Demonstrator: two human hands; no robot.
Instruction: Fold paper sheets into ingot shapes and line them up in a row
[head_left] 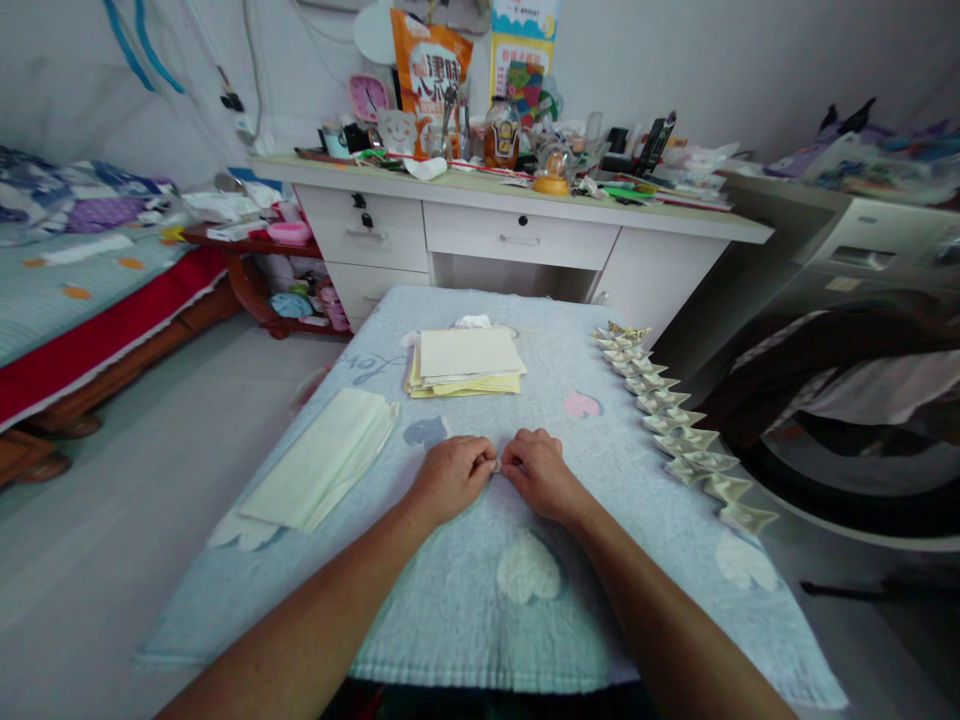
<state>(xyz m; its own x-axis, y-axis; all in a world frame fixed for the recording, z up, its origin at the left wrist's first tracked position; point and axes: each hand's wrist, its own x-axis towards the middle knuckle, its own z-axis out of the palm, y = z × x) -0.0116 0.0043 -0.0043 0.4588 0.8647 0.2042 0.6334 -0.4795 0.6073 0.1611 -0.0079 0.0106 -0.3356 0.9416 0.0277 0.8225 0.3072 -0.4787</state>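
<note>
Holds a small piece [496,467] pinched between the fingertips of left hand [456,474] and right hand [537,470], with each grip narrow and nearly meeting the other, around the middle of the cloth-covered counter [450,620]; cannot tell its shape, mostly hidden by the fingers; has a stack of cream and yellow paper [470,354] beyond the hands, toward the far edge, with a crumpled white scrap [472,321] just behind; has pale green sheets [322,455] lying aslant along the left edge; has folded paper pieces [672,421] set close together in a row along the right edge, from near the far right corner to partway down.
</note>
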